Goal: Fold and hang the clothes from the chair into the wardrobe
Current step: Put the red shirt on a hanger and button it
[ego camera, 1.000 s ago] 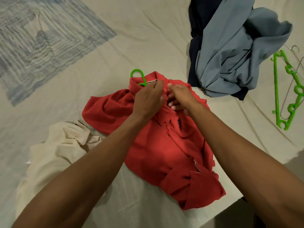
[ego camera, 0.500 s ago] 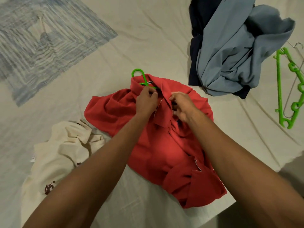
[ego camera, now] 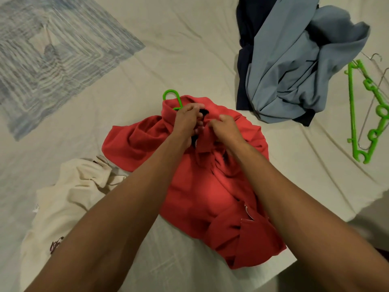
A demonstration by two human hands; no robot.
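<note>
Head view. The red shirt (ego camera: 195, 186) lies crumpled on the bed (ego camera: 189, 49), collar end away from the person. A green hanger (ego camera: 171, 97) sits inside it; only the hook shows, projecting past the collar. The left hand (ego camera: 187, 121) pinches the collar fabric just beside the hook. The right hand (ego camera: 226, 129) grasps the opposite placket edge. Both grips are clenched on the shirt, close together at the neck opening.

Judged step: closing or squaring the collar round the hanger neck. To do it well:
- Hold the hook centred in the neck opening.
- Pull both collar edges level before fastening.
- Smooth the bunched shoulders outward so the hanger arms seat fully; their position is hidden under the fabric.

A cream garment (ego camera: 69, 199) lies touching the shirt on the left. A blue-grey garment (ego camera: 294, 66) over a dark one lies well apart, top right. Spare hangers (ego camera: 357, 114), green and wire, lie at the right edge. The wardrobe is not in view.
</note>
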